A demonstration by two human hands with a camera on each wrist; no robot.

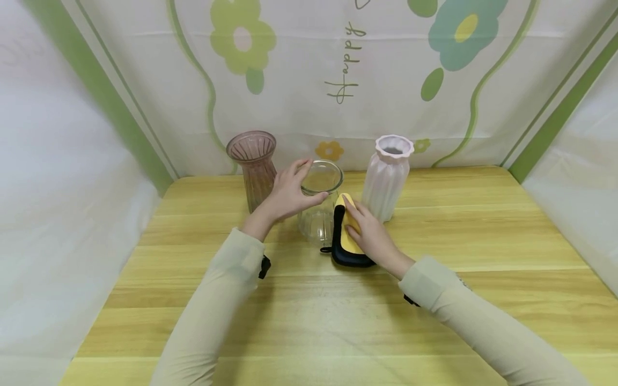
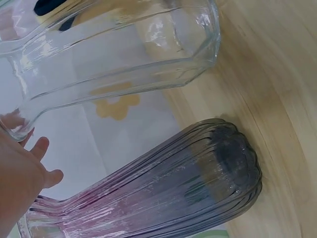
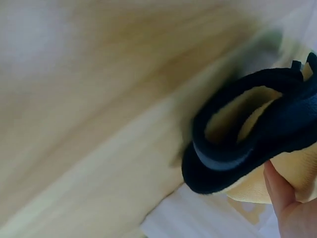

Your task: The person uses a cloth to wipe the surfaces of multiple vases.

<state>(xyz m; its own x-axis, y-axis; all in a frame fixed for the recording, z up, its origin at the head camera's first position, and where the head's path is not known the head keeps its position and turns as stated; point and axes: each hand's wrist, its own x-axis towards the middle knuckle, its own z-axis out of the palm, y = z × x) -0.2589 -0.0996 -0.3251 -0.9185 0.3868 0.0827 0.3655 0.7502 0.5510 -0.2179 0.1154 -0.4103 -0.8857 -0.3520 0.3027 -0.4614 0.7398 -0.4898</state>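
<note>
A clear glass vase (image 1: 316, 225) stands on the wooden table. My left hand (image 1: 289, 188) is at its rim, thumb and fingers spread wide around the near left side; from the left wrist view I cannot tell how firmly they touch the glass (image 2: 129, 54). In my right hand (image 1: 373, 236) is a yellow oven mitt (image 1: 351, 244) with black trim and a small black loop, pinched between thumb and fingers. It sits against or just beside the clear vase's right side. The right wrist view shows the mitt's black-edged opening (image 3: 223, 153) and one digit on the yellow cloth.
A purple ribbed glass vase (image 1: 256, 177) stands close behind my left wrist. To the right is a pale pink vase (image 1: 386, 185) with a scalloped rim, near my right fingers. A printed curtain (image 1: 289, 118) hangs along the table's back edge.
</note>
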